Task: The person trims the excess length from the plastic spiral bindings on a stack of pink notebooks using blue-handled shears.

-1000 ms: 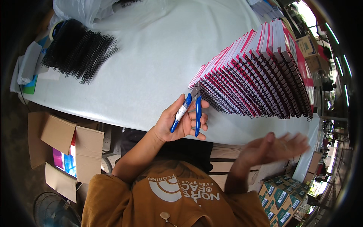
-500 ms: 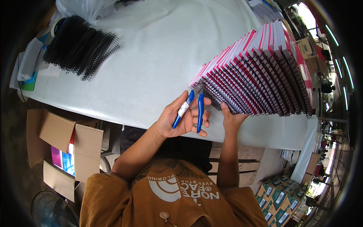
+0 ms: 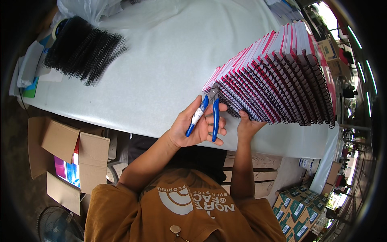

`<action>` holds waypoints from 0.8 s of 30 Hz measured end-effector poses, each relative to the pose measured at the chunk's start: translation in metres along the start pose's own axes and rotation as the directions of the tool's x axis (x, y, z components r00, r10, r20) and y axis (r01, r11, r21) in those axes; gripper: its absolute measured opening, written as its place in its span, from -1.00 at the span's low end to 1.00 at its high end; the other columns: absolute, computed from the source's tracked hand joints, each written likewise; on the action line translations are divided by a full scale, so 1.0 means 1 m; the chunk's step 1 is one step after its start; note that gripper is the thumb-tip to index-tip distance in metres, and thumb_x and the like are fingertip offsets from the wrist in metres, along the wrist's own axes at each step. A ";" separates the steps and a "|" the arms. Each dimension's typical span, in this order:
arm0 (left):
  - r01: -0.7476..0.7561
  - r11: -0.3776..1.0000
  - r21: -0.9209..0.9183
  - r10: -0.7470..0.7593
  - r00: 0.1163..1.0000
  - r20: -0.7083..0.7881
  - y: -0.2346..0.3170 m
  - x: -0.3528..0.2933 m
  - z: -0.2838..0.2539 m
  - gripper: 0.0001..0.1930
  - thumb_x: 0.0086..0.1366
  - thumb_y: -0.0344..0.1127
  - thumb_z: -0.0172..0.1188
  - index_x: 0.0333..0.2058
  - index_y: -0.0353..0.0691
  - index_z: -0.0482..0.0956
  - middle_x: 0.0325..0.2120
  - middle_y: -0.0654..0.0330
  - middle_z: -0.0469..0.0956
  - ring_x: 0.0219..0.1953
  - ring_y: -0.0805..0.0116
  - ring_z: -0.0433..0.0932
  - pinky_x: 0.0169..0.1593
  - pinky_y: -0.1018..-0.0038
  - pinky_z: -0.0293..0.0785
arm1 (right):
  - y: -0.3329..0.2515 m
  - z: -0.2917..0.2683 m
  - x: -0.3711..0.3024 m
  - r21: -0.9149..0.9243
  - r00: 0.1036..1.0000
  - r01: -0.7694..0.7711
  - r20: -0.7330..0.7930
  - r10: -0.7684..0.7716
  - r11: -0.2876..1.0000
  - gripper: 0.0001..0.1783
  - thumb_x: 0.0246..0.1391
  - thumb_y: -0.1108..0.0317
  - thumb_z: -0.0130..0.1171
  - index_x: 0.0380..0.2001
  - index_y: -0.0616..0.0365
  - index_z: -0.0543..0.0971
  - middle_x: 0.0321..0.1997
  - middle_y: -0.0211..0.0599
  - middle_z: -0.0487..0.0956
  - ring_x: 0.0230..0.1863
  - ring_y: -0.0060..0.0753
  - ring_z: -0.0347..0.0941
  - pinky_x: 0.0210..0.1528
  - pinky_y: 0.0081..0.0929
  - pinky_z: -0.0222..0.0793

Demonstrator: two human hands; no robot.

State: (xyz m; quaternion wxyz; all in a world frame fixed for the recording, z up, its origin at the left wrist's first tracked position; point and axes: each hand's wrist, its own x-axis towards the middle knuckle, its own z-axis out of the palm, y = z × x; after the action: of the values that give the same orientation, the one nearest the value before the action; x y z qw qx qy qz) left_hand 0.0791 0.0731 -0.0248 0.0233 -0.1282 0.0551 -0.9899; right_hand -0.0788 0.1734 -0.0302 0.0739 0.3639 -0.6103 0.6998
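A long row of spiral notebooks (image 3: 278,80) with pink-edged covers stands on the table at the right, black coils facing me. Blue-handled wire cutters (image 3: 215,115) rest in my left hand (image 3: 189,125), one handle by the thumb, the other against the fingers. White wrapping covers part of one handle. Their jaws are up at the coil of a notebook at the row's left end; whether they touch the wire is too small to tell. My right hand (image 3: 249,128) grips the row's lower edge, its thumb up against the coils and its other fingers hidden by the notebooks.
A pile of loose black coils (image 3: 84,52) lies at the table's (image 3: 161,72) far left, near a clear plastic bag (image 3: 90,12). Below the table's left edge stands an opened cardboard box (image 3: 94,161), with a fan (image 3: 58,226) nearer me. Patterned cartons (image 3: 298,211) are stacked at lower right.
My left hand and the wire cutters have shifted slightly right along the coils. The right hand and the right end of the notebook row have also moved a little right.
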 end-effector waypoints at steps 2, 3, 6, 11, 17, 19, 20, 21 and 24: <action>-0.007 1.000 -0.023 0.008 1.000 0.003 -0.003 0.001 -0.001 -0.31 0.31 0.26 -0.41 0.15 -0.16 0.23 -0.20 -0.01 0.41 -0.07 0.01 0.45 -0.02 -0.06 0.36 | -0.001 0.000 0.000 -0.008 1.000 -0.010 0.001 0.010 1.000 0.07 -0.38 0.13 0.52 0.11 0.42 0.11 0.09 -0.13 0.30 0.06 -0.30 0.30 0.14 -0.37 0.21; -0.013 0.999 -0.030 0.013 1.000 0.001 -0.005 0.002 -0.001 -0.31 0.30 0.27 -0.41 0.15 -0.15 0.23 -0.20 0.00 0.42 -0.07 0.02 0.45 -0.01 -0.06 0.36 | -0.002 0.001 0.001 0.003 1.000 -0.012 -0.004 0.012 1.000 0.07 -0.38 0.12 0.51 0.10 0.42 0.12 0.09 -0.13 0.31 0.06 -0.30 0.30 0.14 -0.37 0.21; -0.026 0.996 -0.085 0.028 0.999 0.024 -0.011 0.006 -0.004 -0.32 0.29 0.29 -0.39 0.16 -0.09 0.24 -0.21 0.06 0.44 -0.06 0.04 0.44 -0.01 -0.05 0.35 | -0.004 0.002 0.002 0.012 1.000 -0.016 -0.002 0.016 1.000 0.05 -0.37 0.10 0.51 0.09 0.43 0.15 0.09 -0.14 0.32 0.05 -0.31 0.30 0.14 -0.38 0.21; -0.057 0.986 -0.158 0.067 0.996 0.055 -0.022 0.014 -0.006 -0.35 0.28 0.31 -0.38 0.06 -0.02 0.35 -0.24 0.14 0.48 -0.16 0.18 0.52 -0.11 0.09 0.46 | -0.005 0.001 0.002 -0.002 0.999 -0.038 0.006 0.038 0.999 0.01 -0.36 0.10 0.50 0.07 0.42 0.18 0.06 -0.16 0.35 0.04 -0.33 0.31 0.14 -0.39 0.21; -0.105 0.994 0.026 0.104 0.993 0.063 -0.015 0.011 -0.008 -0.36 0.28 0.31 -0.41 0.02 -0.06 0.34 -0.31 0.17 0.48 -0.25 0.29 0.53 -0.21 0.21 0.53 | -0.005 0.002 0.002 0.011 1.000 -0.012 -0.004 0.012 1.000 -0.06 -0.36 0.14 0.51 0.03 0.41 0.24 0.04 -0.18 0.37 0.01 -0.34 0.33 0.13 -0.41 0.21; -0.142 0.971 0.190 0.155 0.986 -0.058 -0.017 0.008 -0.005 -0.34 0.29 0.31 -0.43 0.04 -0.09 0.31 -0.30 0.15 0.48 -0.22 0.27 0.53 -0.17 0.20 0.53 | -0.007 0.004 0.002 0.004 1.000 -0.025 -0.004 0.025 1.000 -0.08 -0.36 0.15 0.51 0.02 0.41 0.26 0.04 -0.18 0.37 0.01 -0.34 0.33 0.13 -0.41 0.20; -0.136 0.969 0.204 0.159 0.982 -0.104 -0.018 0.008 -0.003 -0.33 0.29 0.30 -0.44 0.06 -0.09 0.29 -0.30 0.12 0.48 -0.22 0.23 0.53 -0.15 0.18 0.51 | -0.009 0.004 0.002 -0.001 0.999 -0.031 -0.005 0.031 1.000 -0.09 -0.35 0.15 0.51 0.02 0.41 0.27 0.03 -0.18 0.37 0.01 -0.34 0.33 0.13 -0.41 0.20; -0.129 0.967 0.218 0.164 0.975 -0.151 -0.019 0.009 0.000 -0.33 0.29 0.30 -0.46 0.08 -0.09 0.28 -0.29 0.10 0.47 -0.21 0.20 0.53 -0.13 0.15 0.50 | -0.007 0.001 0.003 -0.039 0.999 -0.029 0.035 0.030 0.999 -0.05 -0.30 0.15 0.48 0.06 0.40 0.19 0.08 -0.15 0.32 0.06 -0.31 0.29 0.16 -0.39 0.15; -0.129 0.962 0.241 0.166 0.976 -0.141 -0.017 0.010 0.003 -0.31 0.29 0.30 -0.47 0.10 -0.12 0.25 -0.26 0.08 0.48 -0.16 0.19 0.52 -0.09 0.15 0.49 | -0.003 -0.005 0.003 -0.118 0.994 -0.012 0.109 0.025 0.993 0.02 -0.20 0.13 0.42 0.15 0.40 0.02 0.16 -0.08 0.22 0.15 -0.25 0.19 0.22 -0.33 0.06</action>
State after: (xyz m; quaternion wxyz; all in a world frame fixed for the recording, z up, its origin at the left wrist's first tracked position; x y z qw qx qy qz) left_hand 0.0694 0.0888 -0.0169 0.1075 -0.0404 -0.0491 -0.9922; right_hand -0.0814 0.1781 -0.0259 0.0549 0.3914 -0.6569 0.6421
